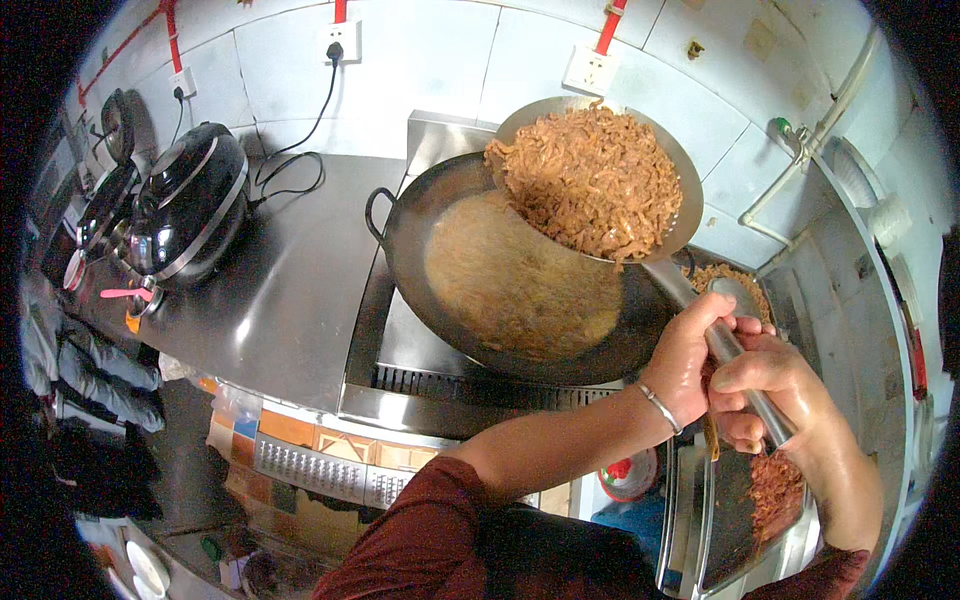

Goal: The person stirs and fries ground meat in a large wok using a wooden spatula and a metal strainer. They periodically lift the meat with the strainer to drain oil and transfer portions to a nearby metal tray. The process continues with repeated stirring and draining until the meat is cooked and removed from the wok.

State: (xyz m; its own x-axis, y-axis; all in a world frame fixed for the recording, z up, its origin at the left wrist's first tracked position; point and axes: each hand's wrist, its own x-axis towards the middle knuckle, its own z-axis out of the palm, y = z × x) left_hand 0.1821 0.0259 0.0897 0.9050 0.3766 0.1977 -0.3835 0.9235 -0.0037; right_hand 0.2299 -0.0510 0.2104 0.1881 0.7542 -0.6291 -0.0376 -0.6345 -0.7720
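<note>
Both hands grip the metal handle (752, 382) of a large perforated ladle (694, 169). My left hand (684, 358), with a bangle at the wrist, holds it nearer the bowl. Lower down, toward the handle's end, is my right hand (787, 379). Brown cooked strips, apparently meat, (592, 180) are heaped in the ladle, and a few hang over its rim. The ladle is raised above the far right side of a dark wok (409, 259). Cloudy, foaming liquid, apparently oil, (517, 285) fills the wok's middle.
Left of the stove is a steel counter (300, 247) with a black rounded appliance (191, 202). Its cord reaches a wall socket (341, 41). Right of the wok, a tray (750, 281) holds more brown pieces. Reddish raw-looking meat (776, 491) lies in a metal container at lower right.
</note>
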